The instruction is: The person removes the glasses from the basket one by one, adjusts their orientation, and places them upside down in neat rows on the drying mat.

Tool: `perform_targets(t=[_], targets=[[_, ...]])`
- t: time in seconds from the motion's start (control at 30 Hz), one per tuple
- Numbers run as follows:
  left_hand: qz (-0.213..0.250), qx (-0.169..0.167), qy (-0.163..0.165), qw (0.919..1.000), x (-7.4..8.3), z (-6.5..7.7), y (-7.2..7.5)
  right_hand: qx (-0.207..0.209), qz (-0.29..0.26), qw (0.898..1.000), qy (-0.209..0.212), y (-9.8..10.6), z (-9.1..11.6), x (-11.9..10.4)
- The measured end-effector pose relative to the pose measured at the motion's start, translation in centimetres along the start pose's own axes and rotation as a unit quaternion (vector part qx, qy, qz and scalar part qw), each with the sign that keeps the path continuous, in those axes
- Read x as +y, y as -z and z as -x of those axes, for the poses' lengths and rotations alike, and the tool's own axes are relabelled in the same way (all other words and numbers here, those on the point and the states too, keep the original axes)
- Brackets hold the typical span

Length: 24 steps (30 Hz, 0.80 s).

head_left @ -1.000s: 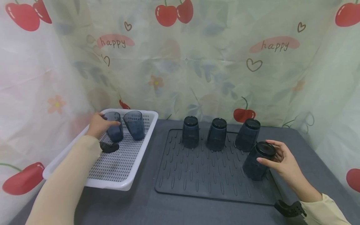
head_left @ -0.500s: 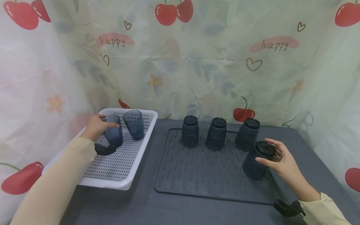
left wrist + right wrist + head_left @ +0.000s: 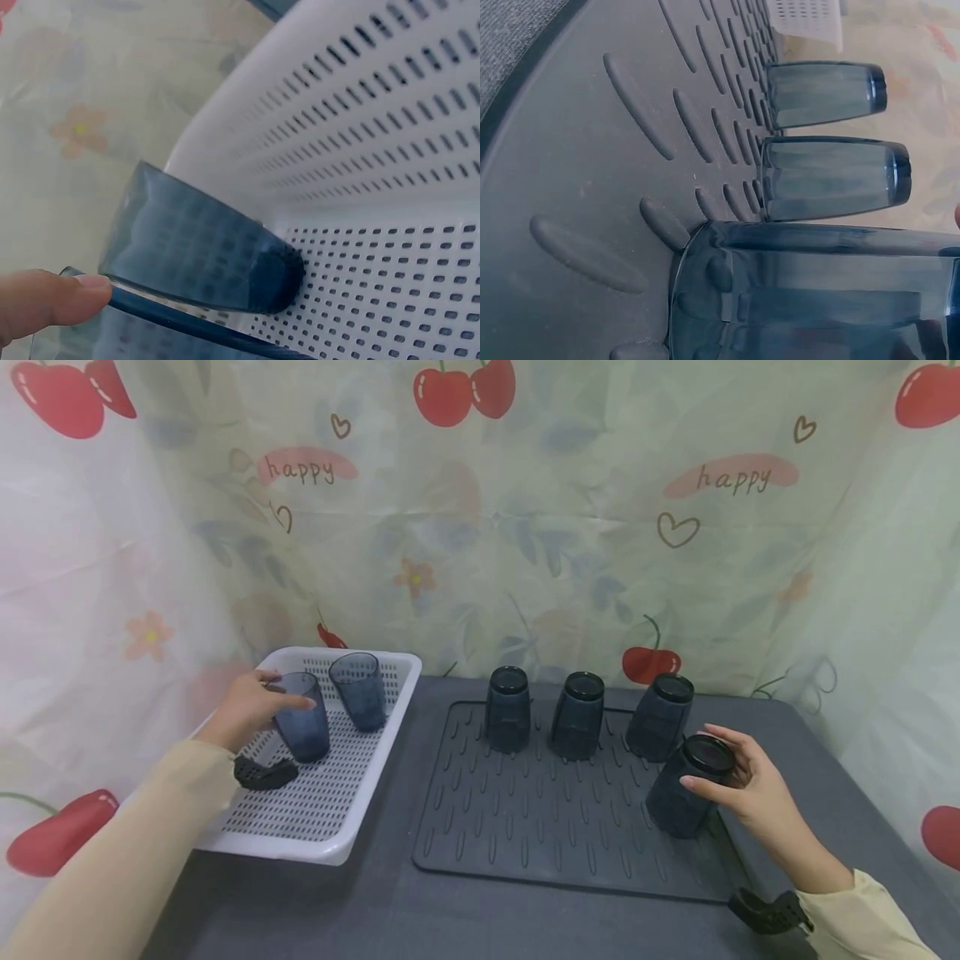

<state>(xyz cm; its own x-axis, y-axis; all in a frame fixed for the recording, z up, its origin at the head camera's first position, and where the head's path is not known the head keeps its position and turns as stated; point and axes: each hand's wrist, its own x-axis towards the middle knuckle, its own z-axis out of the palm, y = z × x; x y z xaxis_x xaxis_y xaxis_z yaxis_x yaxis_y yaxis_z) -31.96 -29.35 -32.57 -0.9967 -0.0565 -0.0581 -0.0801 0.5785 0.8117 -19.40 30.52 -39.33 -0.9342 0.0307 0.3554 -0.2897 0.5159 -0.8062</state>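
In the head view my left hand grips a blue-tinted drinking glass near its rim. That glass stands mouth up in the white perforated basket. Just behind it to the right is a second upright glass; the left wrist view shows this neighbouring glass close by. On the right, my right hand holds an upside-down glass by its base end, at the right part of the dark ridged drying mat. In the right wrist view its rim meets the mat.
Along the mat's back edge stand three more upside-down glasses: a left one, a middle one and a right one. The right one is close to the held glass. A patterned curtain hangs behind the grey tabletop.
My left hand has drawn its glass a little toward me inside the basket, away from the second glass. The right hand and its glass have barely moved.
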Motion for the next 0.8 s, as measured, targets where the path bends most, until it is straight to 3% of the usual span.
perform_targets(t=[0.4,0.8], targets=[[-0.024,-0.014,-0.019,0.9994,1.6,2.6,0.2,0.01,-0.001,1.0,0.007,0.0,0.0,0.1],[-0.011,0.003,-0.061,0.998,3.6,6.1,0.6,0.017,0.001,1.0,-0.011,0.5,-0.1,-0.5]])
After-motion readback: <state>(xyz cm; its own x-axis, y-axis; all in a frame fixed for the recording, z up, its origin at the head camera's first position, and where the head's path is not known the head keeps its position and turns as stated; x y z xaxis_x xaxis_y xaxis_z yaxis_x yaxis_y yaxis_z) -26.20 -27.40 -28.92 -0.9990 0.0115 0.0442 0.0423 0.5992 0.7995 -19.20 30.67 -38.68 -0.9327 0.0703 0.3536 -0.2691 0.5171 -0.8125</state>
